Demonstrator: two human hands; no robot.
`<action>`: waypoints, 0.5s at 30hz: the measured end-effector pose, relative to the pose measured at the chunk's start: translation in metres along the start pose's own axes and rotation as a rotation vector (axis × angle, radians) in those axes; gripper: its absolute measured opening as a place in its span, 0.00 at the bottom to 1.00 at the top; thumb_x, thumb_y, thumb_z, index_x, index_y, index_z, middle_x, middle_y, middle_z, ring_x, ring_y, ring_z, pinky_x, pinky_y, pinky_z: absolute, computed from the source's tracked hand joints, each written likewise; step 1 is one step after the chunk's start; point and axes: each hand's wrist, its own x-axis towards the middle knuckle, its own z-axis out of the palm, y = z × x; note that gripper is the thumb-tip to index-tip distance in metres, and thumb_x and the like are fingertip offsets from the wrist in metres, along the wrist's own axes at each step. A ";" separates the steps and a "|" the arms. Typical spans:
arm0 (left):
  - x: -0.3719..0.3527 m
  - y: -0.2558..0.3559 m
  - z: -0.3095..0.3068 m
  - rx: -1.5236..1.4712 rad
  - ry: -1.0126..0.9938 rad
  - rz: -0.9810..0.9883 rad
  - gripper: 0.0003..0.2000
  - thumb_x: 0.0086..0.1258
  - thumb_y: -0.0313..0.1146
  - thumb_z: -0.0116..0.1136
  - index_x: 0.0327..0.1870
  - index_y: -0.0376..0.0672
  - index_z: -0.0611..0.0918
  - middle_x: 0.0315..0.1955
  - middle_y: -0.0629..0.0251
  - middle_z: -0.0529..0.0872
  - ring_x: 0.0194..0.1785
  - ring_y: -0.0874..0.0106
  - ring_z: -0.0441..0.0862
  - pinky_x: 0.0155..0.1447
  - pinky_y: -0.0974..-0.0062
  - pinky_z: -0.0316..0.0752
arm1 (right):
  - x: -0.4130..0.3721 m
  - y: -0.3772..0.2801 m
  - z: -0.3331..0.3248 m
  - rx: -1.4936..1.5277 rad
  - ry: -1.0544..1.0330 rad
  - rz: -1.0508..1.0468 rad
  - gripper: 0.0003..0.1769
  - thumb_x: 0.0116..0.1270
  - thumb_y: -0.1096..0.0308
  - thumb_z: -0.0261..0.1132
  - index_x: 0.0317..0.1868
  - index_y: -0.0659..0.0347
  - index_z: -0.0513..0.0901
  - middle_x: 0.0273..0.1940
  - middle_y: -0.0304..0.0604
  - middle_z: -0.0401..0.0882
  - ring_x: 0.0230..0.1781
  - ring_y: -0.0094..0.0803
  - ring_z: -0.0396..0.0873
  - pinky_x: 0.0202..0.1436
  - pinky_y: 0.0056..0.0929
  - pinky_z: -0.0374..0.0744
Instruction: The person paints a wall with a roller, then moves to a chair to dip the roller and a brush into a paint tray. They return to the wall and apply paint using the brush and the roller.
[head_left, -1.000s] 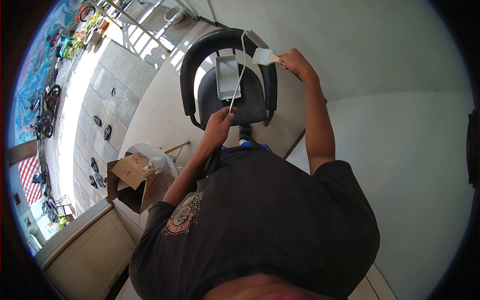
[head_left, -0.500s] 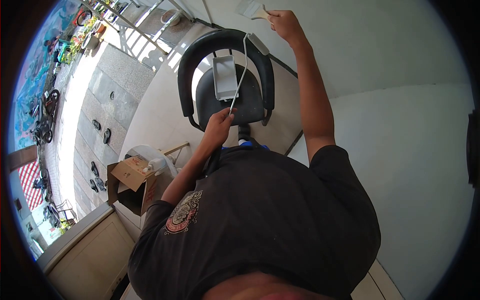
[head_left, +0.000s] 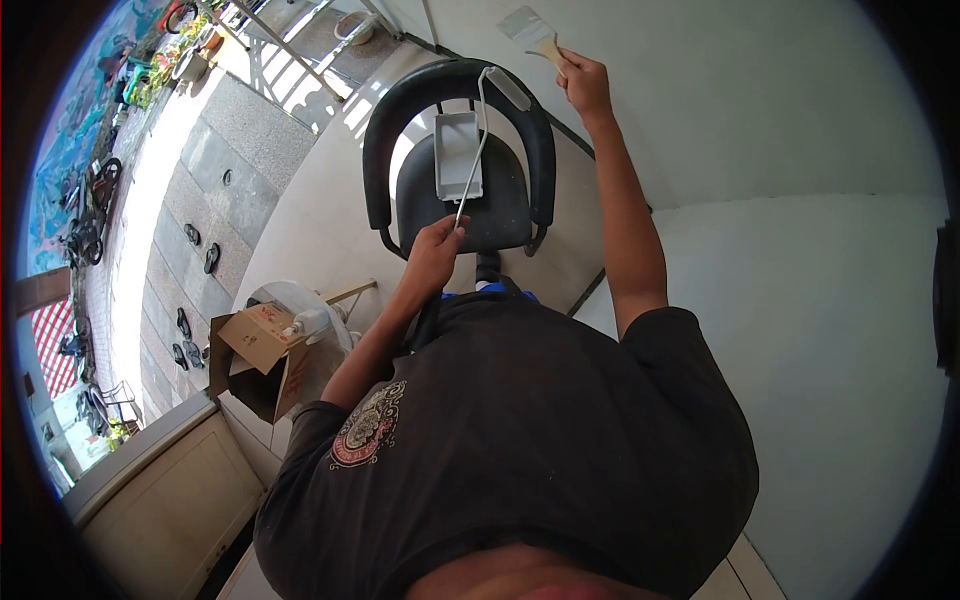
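My right hand (head_left: pixel 586 85) is raised at the upper right, closed round the handle of a wide flat paintbrush (head_left: pixel 530 32). The brush's pale bristles point up and left, overlapping the light wall (head_left: pixel 740 100) in this view. Lower and to the left, my left hand (head_left: pixel 436 252) grips the end of a paint roller (head_left: pixel 508 88) with a long thin metal rod. The white roller head is at the top, over the backrest of a black chair (head_left: pixel 374 160). A white paint tray (head_left: pixel 458 150) rests on the chair's seat, with the roller's rod crossing beside it.
An opened cardboard box (head_left: pixel 258 335) and a clear plastic bottle (head_left: pixel 312 322) stand at the lower left, by a round stool. Beyond the pale floor lies a paved strip with several sandals (head_left: pixel 211 258). Metal railings (head_left: pixel 300 55) and potted plants (head_left: pixel 188 66) line the upper left.
My right hand has moved slightly down and right with the paintbrush, so more of the bristles shows. The left hand and roller have barely shifted; the view has tilted a little.
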 end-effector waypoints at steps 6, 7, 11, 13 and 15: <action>0.000 -0.004 -0.003 -0.044 -0.017 -0.021 0.16 0.75 0.33 0.49 0.57 0.34 0.80 0.18 0.81 0.67 0.21 0.87 0.62 0.26 0.80 0.56 | -0.006 0.002 -0.021 -0.695 -0.153 0.155 0.18 0.67 0.62 0.59 0.53 0.54 0.86 0.36 0.52 0.87 0.37 0.45 0.85 0.45 0.37 0.79; 0.001 -0.005 -0.003 -0.045 -0.018 -0.020 0.16 0.75 0.33 0.49 0.57 0.34 0.80 0.18 0.81 0.67 0.21 0.87 0.62 0.26 0.80 0.56 | -0.008 0.002 -0.020 -0.832 -0.168 0.185 0.17 0.66 0.61 0.60 0.53 0.52 0.86 0.38 0.52 0.87 0.40 0.47 0.85 0.47 0.37 0.79; 0.002 -0.002 0.000 -0.012 -0.018 0.003 0.16 0.75 0.32 0.49 0.57 0.34 0.80 0.18 0.81 0.66 0.22 0.87 0.61 0.27 0.80 0.55 | 0.012 0.017 -0.012 -0.962 -0.131 0.192 0.18 0.66 0.63 0.60 0.54 0.53 0.85 0.35 0.51 0.87 0.35 0.41 0.84 0.45 0.36 0.79; 0.003 0.002 0.001 0.002 -0.032 0.017 0.16 0.75 0.32 0.49 0.57 0.34 0.79 0.18 0.81 0.66 0.22 0.87 0.61 0.27 0.79 0.55 | 0.022 0.020 -0.005 -0.432 -0.236 0.090 0.17 0.71 0.68 0.59 0.55 0.66 0.84 0.22 0.35 0.74 0.20 0.19 0.67 0.29 0.23 0.70; 0.004 0.005 -0.001 0.007 -0.019 0.015 0.16 0.75 0.33 0.49 0.57 0.34 0.79 0.17 0.80 0.66 0.22 0.87 0.61 0.27 0.79 0.56 | 0.016 -0.008 -0.003 -0.211 -0.225 0.135 0.17 0.71 0.68 0.58 0.56 0.66 0.83 0.22 0.34 0.73 0.20 0.19 0.66 0.28 0.23 0.69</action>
